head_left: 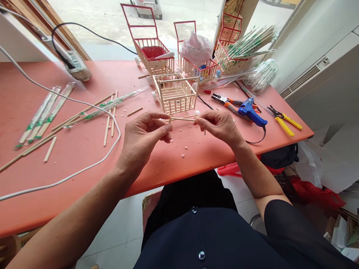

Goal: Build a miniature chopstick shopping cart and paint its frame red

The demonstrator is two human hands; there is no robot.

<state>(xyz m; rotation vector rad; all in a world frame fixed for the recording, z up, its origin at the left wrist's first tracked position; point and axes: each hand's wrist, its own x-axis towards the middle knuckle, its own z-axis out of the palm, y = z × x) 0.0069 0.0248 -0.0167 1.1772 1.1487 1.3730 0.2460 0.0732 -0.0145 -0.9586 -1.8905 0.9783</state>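
Between my two hands is a small frame of thin wooden sticks [183,119], with a long crosspiece and short ends pointing down. My left hand [144,136] pinches its left end between thumb and fingers. At the other end, the fingertips of my right hand [220,127] are closed on the right corner, partly hiding it. Just beyond my hands stands an unpainted miniature cart [176,95] built of similar sticks, with white wheels. Glue crumbs and wood bits lie on the pink table [157,166] beneath.
Behind are red-trimmed carts [155,61], one holding wrapped chopsticks [252,41]. To the right lie pliers [220,98], a blue glue gun [251,111] and yellow-handled cutters [286,123]. Loose sticks [50,148], wrapped chopsticks [42,116] and a white cable [112,149] occupy the left.
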